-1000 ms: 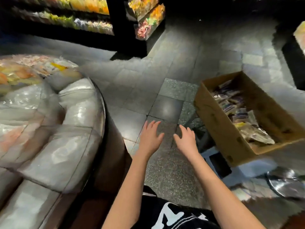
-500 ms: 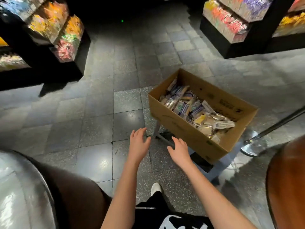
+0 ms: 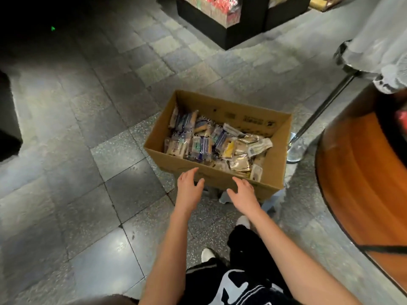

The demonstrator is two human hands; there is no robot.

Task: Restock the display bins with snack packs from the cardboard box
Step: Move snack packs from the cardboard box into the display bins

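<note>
Since prev. frame: both hands sit nearer the cardboard box (image 3: 276,159), and the box is closer to view centre. Left hand (image 3: 188,190) and right hand (image 3: 244,194): fingers spread, relaxed, palms down, nothing held. Fingertips overlap the box's near wall; contact can't be told. Snack packs (image 3: 211,144) lie loose inside. Open floor (image 3: 88,172) to the left; orange round stand (image 3: 352,183) and metal post (image 3: 323,106) crowd the right. Box underside hidden; pack labels blurred.

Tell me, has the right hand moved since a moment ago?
Yes: the right hand has come forward, toward the brown cardboard box; its fingers now overlap the near wall.
</note>
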